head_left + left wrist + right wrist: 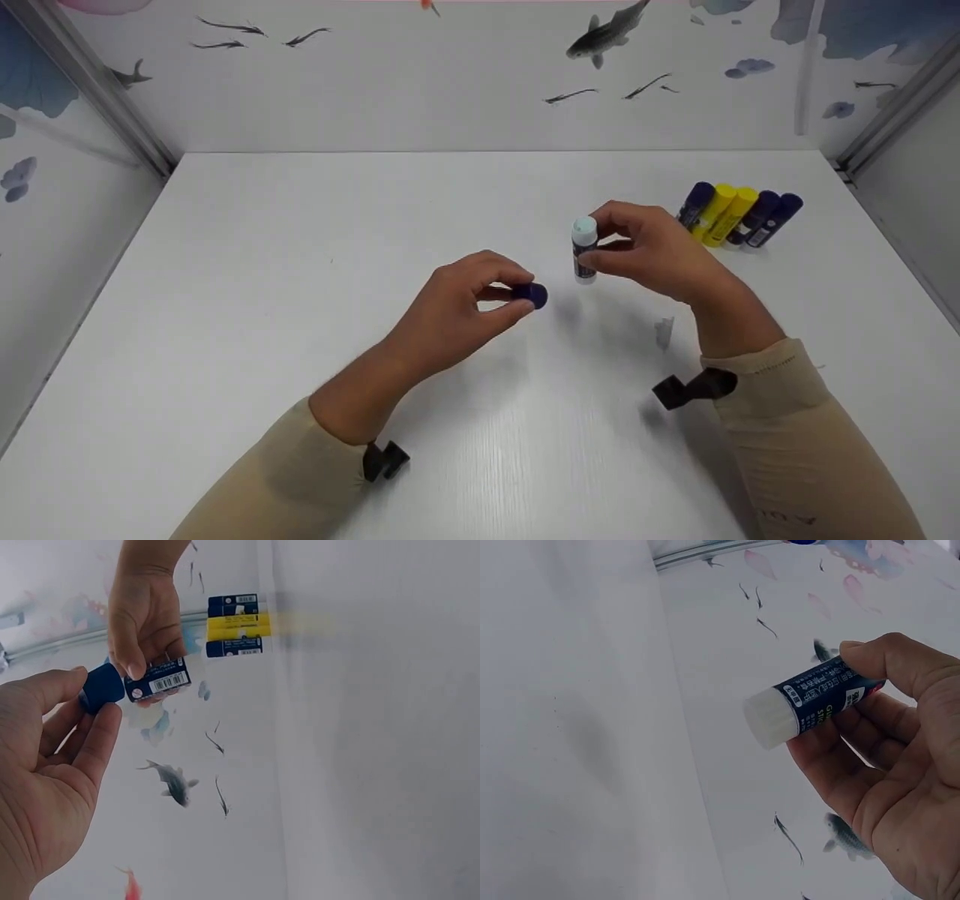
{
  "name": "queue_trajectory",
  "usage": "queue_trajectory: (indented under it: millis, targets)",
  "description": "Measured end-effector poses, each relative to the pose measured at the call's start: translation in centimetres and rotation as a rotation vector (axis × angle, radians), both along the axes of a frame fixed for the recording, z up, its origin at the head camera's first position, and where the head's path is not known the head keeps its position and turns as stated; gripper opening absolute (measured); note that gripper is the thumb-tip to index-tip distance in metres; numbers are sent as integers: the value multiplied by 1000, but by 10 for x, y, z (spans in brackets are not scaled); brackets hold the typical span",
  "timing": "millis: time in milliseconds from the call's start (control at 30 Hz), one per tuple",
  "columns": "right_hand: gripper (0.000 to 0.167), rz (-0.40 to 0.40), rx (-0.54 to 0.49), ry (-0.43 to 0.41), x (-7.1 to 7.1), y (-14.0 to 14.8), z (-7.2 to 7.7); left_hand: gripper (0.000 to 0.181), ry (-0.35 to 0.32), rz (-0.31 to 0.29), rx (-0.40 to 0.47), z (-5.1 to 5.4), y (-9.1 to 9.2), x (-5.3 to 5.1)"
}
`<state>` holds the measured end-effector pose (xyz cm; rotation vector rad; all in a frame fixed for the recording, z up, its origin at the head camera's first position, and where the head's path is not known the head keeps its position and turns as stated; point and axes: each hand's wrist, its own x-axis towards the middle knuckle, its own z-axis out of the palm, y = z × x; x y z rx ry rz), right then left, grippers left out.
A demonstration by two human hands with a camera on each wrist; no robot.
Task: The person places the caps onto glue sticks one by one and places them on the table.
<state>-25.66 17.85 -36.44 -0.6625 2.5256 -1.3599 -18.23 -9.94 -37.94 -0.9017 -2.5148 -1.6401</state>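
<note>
My left hand (465, 307) pinches a dark blue cap (537, 295) between thumb and fingers above the table. To its right, my right hand (656, 244) holds an uncapped glue stick (584, 247) upright, its pale top showing. Cap and stick are apart in the head view. In the right wrist view the glue stick (829, 701) has a dark blue label with printed text and a whitish base. A barcode on the stick (169, 682) faces the left wrist camera, where the cap (101, 688) appears at the left fingertips.
Several dark blue and yellow glue sticks (724, 216) stand in a row at the back right, behind the right hand. A small pale grey scrap or mark (664, 332) shows on the white table (262, 240). Panels painted with fish (607, 34) border the table.
</note>
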Motion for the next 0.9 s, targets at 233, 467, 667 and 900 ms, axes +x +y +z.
queue_trajectory:
  millis: [233,467,667,900]
  targets:
    - [22,14,-7,9,2,-1,3,25,5,26,29,2,0,2]
    - [22,62,-46,14,6,-3,7,24,43,44,130,3,0,3]
    - [24,107,-40,31,10,-5,8,27,62,56,152,4,0,3]
    - [23,160,-23,38,12,-7,9,26,67,58,176,4,0,3]
